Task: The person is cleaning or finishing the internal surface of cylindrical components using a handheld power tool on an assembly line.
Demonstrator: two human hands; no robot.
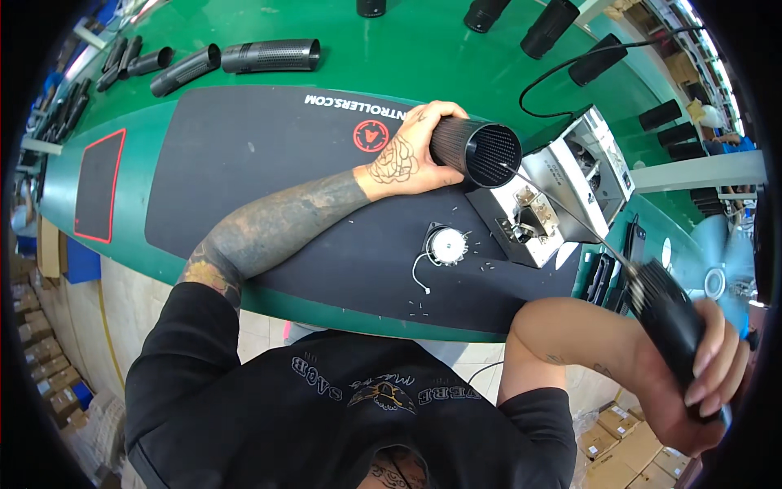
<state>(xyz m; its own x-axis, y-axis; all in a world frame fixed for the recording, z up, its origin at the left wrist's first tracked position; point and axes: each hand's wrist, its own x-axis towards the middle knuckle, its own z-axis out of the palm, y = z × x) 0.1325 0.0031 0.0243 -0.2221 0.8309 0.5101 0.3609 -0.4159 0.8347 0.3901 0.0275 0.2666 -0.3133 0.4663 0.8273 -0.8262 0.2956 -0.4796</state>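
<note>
My left hand [405,155] is wrapped around a black perforated cylinder [453,148], whose open end faces right. In my right hand [683,407] is a black electric screwdriver [669,322], tilted, with its long thin shaft running up and left to the cylinder's mouth. The shaft's tip is at or just inside the opening; what it touches cannot be made out. Below the cylinder, a small round motor [448,244] with a white lead lies on the dark mat [269,163], with several loose screws [482,266] around it. Beside the cylinder stands a metal screw feeder [593,183].
More black cylinders [270,55] lie at the far left of the green bench [375,61]; others [599,59] stand at the far right. A black cable [525,94] loops behind the feeder. Black parts [601,277] lie right of the mat. A blue fan [715,281] stands beyond the bench's right edge.
</note>
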